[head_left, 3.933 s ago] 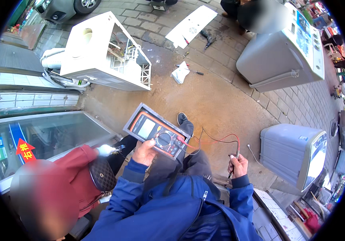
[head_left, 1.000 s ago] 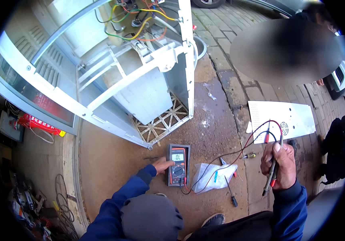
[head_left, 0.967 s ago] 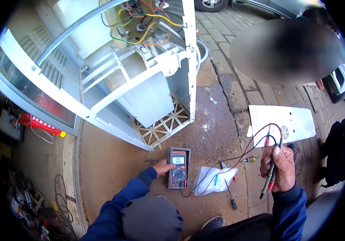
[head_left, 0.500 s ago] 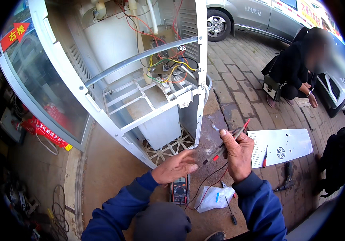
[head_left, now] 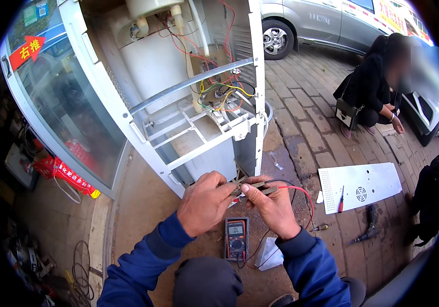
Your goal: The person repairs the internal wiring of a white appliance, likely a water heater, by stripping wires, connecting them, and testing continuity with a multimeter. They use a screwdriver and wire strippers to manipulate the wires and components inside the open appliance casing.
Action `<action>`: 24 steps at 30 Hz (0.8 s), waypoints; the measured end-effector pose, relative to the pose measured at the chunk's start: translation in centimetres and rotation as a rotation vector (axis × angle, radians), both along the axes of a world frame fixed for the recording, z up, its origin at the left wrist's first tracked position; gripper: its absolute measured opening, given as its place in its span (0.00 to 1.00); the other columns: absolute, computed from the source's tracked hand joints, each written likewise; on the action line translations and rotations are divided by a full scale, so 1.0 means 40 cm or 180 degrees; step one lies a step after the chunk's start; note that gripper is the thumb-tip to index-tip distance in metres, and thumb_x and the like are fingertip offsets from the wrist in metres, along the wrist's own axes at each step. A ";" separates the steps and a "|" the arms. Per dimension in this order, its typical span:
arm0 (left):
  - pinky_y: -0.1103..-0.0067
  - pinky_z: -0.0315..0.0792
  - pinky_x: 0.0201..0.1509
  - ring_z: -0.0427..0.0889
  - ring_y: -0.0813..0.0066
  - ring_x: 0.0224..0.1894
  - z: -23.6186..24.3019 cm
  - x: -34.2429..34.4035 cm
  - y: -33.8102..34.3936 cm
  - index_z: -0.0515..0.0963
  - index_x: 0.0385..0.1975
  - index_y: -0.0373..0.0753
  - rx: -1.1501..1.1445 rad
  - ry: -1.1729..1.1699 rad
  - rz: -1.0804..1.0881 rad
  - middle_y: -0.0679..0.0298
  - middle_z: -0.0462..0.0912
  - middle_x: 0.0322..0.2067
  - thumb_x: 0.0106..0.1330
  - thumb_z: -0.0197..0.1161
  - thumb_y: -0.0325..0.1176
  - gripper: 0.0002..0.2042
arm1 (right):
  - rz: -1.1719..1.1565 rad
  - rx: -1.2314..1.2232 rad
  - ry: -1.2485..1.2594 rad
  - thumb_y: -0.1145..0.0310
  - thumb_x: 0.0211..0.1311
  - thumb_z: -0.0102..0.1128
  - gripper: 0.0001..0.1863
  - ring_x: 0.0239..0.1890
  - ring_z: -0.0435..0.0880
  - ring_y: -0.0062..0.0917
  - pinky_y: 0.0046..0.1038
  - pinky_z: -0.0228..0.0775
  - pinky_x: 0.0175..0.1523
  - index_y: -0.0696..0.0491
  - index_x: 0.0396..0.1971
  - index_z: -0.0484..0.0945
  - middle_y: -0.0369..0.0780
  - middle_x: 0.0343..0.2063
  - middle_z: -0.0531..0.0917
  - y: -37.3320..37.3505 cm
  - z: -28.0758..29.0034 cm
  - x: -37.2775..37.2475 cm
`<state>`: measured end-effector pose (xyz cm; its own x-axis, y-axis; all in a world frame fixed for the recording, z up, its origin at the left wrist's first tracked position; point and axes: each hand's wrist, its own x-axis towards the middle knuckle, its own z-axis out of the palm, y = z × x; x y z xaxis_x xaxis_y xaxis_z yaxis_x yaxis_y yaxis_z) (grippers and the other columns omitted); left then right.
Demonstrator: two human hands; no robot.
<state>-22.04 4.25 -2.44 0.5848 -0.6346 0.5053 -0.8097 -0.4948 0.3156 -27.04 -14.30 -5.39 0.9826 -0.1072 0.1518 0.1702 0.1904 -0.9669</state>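
Head view, landmark: I take the multimeter (head_left: 236, 239) as my reference, a dark slab-shaped meter with an orange rim, a pale display and a round dial, lying flat on the bare dusty ground.
Left hand: my left hand (head_left: 205, 202) sits just above and left of the multimeter, fingers curled, its grip pinched shut on the thin probe tips (head_left: 245, 187) where the two hands meet.
Right hand: my right hand (head_left: 273, 205) is just above and right of the multimeter, thumb and forefinger closed on the same slim dark probes, touching the left hand's fingertips.
Lead: a thin red wire (head_left: 301, 192) loops from the right hand out and down, to the right of the multimeter.
Sleeves: both forearms wear blue cloth with darker ribbed cuffs.
Cabinet: above the multimeter stands an opened white metal cabinet frame (head_left: 199, 138), angular rails, a grey round tube across it, tangled coloured wiring inside.
Panel: to the right of the multimeter lies a flat white perforated panel (head_left: 368, 184) on brick paving, a red-handled screwdriver (head_left: 341, 200) on it.
Paper: a crumpled white scrap (head_left: 269, 253) touches the multimeter's right side.
Person: far up-right of the multimeter, a person in dark clothes (head_left: 370, 87) crouches.
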 end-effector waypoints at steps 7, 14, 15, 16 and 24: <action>0.67 0.77 0.44 0.81 0.53 0.38 0.014 0.020 0.041 0.80 0.40 0.33 -0.0484 -0.0391 0.0873 0.53 0.78 0.38 0.59 0.64 0.22 0.10 | 0.1708 -0.0810 0.0513 0.60 0.72 0.63 0.16 0.24 0.78 0.15 0.22 0.72 0.31 0.61 0.36 0.83 0.34 0.22 0.80 -0.045 0.090 -0.051; 0.70 0.78 0.48 0.83 0.57 0.44 0.039 0.047 0.063 0.79 0.43 0.30 -0.1209 -0.0638 0.0629 0.50 0.79 0.44 0.66 0.61 0.22 0.08 | 0.1637 0.0965 -0.0952 0.45 0.71 0.59 0.35 0.10 0.67 0.20 0.25 0.61 0.14 0.71 0.29 0.80 0.38 0.11 0.67 -0.205 0.164 -0.110; 0.70 0.78 0.48 0.84 0.59 0.46 0.040 0.057 0.068 0.79 0.45 0.30 -0.1247 -0.0659 0.0593 0.51 0.79 0.46 0.67 0.60 0.22 0.08 | 0.1386 0.1262 -0.1132 0.44 0.71 0.58 0.34 0.12 0.72 0.22 0.26 0.69 0.17 0.70 0.37 0.80 0.39 0.14 0.70 -0.211 0.168 -0.105; 0.72 0.79 0.49 0.84 0.60 0.48 0.038 0.067 0.069 0.79 0.46 0.29 -0.1465 -0.0401 0.0470 0.52 0.79 0.48 0.69 0.59 0.22 0.09 | 0.0707 0.1412 -0.1187 0.47 0.71 0.59 0.31 0.14 0.75 0.23 0.26 0.72 0.20 0.69 0.42 0.79 0.40 0.17 0.73 -0.206 0.171 -0.103; 0.77 0.80 0.49 0.84 0.68 0.50 0.064 0.113 0.045 0.78 0.50 0.29 -0.2530 0.0772 -0.0082 0.57 0.77 0.49 0.71 0.56 0.21 0.10 | -0.0666 -0.0050 -0.0777 0.69 0.67 0.62 0.12 0.22 0.78 0.18 0.19 0.66 0.26 0.63 0.41 0.81 0.37 0.24 0.81 -0.100 0.249 0.046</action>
<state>-17.52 6.05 0.11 0.7254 -0.1565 0.6703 -0.6821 -0.0329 0.7305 -25.20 -18.30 4.56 0.8737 -0.2988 0.3837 0.4315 0.1121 -0.8951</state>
